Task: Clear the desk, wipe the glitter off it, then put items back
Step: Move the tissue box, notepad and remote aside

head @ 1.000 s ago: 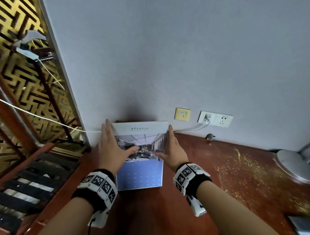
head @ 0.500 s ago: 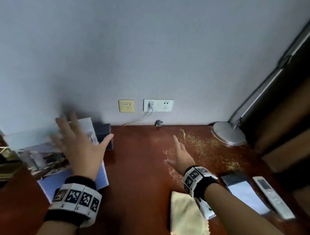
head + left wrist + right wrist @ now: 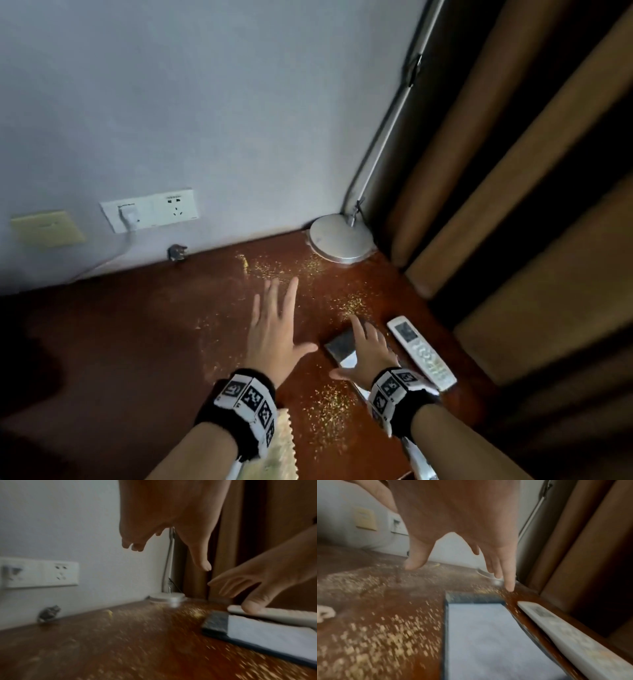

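Note:
Gold glitter [image 3: 330,409] is scattered over the dark red wooden desk [image 3: 137,342], thickest near the right side. A dark phone [image 3: 340,344] lies flat by the right edge, its screen [image 3: 488,635] reflecting pale light. My right hand [image 3: 368,353] hovers open just above the phone, fingers spread and holding nothing. My left hand [image 3: 275,325] is open with straight fingers over the glittered middle of the desk, clear of the surface in the left wrist view. A white remote [image 3: 421,353] lies right of the phone. A yellow cloth [image 3: 281,448] shows under my left wrist.
A silver lamp base [image 3: 340,241] with a slanted pole stands in the back right corner. Wall sockets [image 3: 150,210] with a plugged charger and a beige plate [image 3: 46,228] are on the grey wall. Brown curtains [image 3: 513,171] hang past the desk's right edge.
Both hands let go of the booklet at the far left and swung right with my view. The right hand now hovers over the phone; the left hand is beside it.

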